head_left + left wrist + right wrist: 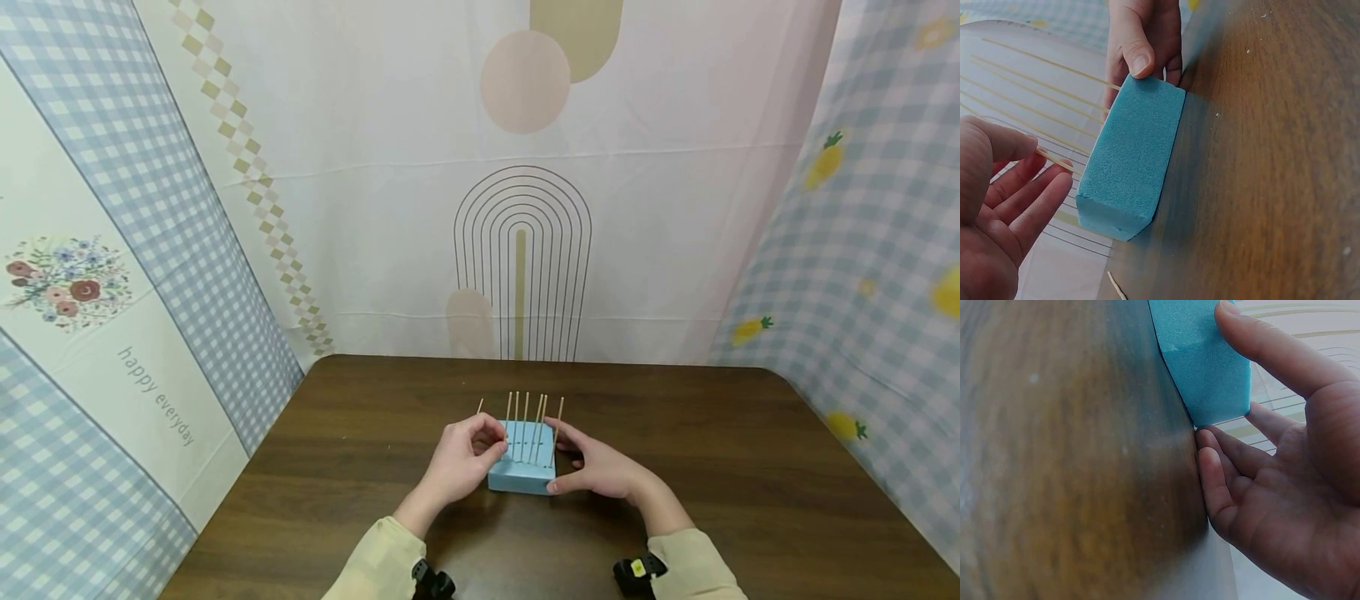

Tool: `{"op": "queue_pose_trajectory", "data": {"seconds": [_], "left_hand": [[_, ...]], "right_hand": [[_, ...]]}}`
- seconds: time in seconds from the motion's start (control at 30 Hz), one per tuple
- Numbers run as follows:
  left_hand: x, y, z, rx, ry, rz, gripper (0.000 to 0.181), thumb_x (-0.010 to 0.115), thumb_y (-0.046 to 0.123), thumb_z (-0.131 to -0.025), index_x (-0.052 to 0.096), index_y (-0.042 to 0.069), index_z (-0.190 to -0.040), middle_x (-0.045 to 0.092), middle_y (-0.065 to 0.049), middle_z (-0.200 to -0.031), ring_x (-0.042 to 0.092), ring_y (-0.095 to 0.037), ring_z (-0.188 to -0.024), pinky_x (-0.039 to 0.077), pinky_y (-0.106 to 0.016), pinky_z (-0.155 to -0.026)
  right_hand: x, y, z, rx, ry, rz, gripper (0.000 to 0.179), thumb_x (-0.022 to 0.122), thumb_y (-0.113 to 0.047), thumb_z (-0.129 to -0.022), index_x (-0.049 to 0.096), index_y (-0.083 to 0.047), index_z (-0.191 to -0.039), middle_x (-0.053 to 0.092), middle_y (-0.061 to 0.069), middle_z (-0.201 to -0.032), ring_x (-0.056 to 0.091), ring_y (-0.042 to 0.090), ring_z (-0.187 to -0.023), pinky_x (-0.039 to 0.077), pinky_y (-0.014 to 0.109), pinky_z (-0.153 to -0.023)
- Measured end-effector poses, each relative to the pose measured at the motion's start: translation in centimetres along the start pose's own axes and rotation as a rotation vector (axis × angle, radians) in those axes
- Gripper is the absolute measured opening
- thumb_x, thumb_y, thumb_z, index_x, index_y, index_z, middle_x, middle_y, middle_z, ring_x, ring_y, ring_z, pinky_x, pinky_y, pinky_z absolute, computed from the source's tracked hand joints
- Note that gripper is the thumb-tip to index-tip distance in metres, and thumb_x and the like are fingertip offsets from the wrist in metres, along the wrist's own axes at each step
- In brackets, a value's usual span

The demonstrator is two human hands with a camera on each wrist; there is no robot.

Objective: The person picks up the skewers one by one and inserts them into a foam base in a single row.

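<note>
A light blue foam block (521,482) rests on the table, with several thin wooden sticks (527,408) standing up from its top. At its left end my left hand (467,452) pinches one stick (1057,160) between thumb and fingers, its lower end right at the block's top in the left wrist view. My right hand (602,468) holds the block's right end, thumb on the front face and fingers round the side and back. In the right wrist view the block's end (1222,387) sits between that thumb and the fingers.
The dark wooden table (360,500) ends at a patterned cloth (390,250) behind. Checked cloths (847,275) hang on both sides. A thin pale sliver (1116,285) shows near the block in the left wrist view. Small specks dot the tabletop.
</note>
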State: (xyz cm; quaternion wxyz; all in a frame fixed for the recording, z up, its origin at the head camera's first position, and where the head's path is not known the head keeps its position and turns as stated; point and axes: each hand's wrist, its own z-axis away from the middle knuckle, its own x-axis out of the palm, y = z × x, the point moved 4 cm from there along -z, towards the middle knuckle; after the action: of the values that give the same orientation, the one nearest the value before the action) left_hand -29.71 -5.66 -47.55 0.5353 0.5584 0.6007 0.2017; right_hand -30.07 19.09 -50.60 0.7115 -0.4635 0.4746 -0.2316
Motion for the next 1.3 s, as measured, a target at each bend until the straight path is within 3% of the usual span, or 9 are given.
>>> {"op": "queue_pose_trajectory", "data": {"seconds": [0.27, 0.67, 1.0, 1.17, 1.3], "left_hand": [[0.0, 0.0, 0.0, 0.007, 0.006, 0.017, 0.009, 0.078, 0.005, -0.098, 0.072, 0.008, -0.104, 0.075, -0.009, -0.101, 0.070, -0.017, -0.090, 0.060, -0.026, -0.081], [-0.2, 0.0, 0.2, 0.015, -0.003, -0.006, 0.010, 0.077, 0.005, -0.099, 0.071, 0.011, -0.106, 0.073, 0.002, -0.099, 0.071, -0.015, -0.091, 0.061, -0.028, -0.082], [-0.9, -0.2, 0.1, 0.024, 0.024, -0.008, 0.014, 0.073, -0.002, -0.097, 0.072, 0.005, -0.109, 0.075, -0.004, -0.101, 0.071, -0.017, -0.093, 0.061, -0.031, -0.081], [-2.2, -1.1, -0.1, -0.021, 0.077, -0.088, 0.013, 0.073, 0.000, -0.096, 0.072, 0.005, -0.108, 0.074, -0.003, -0.101, 0.070, -0.017, -0.093, 0.061, -0.033, -0.082], [-3.0, -2.3, 0.0, -0.084, 0.063, -0.169, 0.016, 0.076, 0.002, -0.095, 0.071, 0.002, -0.110, 0.074, -0.008, -0.102, 0.070, -0.021, -0.093, 0.061, -0.042, -0.085]], "right_hand": [[0.0, 0.0, -0.1, -0.002, -0.004, -0.001, 0.104, 0.090, -0.029, -0.088, 0.027, -0.020, -0.170, 0.039, 0.022, -0.165, 0.038, 0.043, -0.151, 0.037, 0.060, -0.119], [0.1, 0.1, -0.4, -0.005, -0.007, -0.002, 0.103, 0.090, -0.029, -0.088, 0.027, -0.020, -0.170, 0.039, 0.022, -0.166, 0.038, 0.043, -0.151, 0.037, 0.060, -0.119], [0.0, 0.0, -0.4, -0.018, -0.012, -0.007, 0.104, 0.091, -0.028, -0.087, 0.028, -0.019, -0.170, 0.040, 0.021, -0.165, 0.038, 0.042, -0.151, 0.037, 0.060, -0.119], [-0.1, 0.0, -0.4, -0.021, -0.012, 0.005, 0.106, 0.091, -0.028, -0.087, 0.027, -0.018, -0.170, 0.039, 0.021, -0.166, 0.038, 0.041, -0.151, 0.037, 0.059, -0.119], [-0.1, 0.0, -0.3, -0.017, -0.014, 0.010, 0.107, 0.091, -0.028, -0.087, 0.026, -0.017, -0.171, 0.037, 0.022, -0.167, 0.037, 0.042, -0.152, 0.036, 0.059, -0.119]]}}
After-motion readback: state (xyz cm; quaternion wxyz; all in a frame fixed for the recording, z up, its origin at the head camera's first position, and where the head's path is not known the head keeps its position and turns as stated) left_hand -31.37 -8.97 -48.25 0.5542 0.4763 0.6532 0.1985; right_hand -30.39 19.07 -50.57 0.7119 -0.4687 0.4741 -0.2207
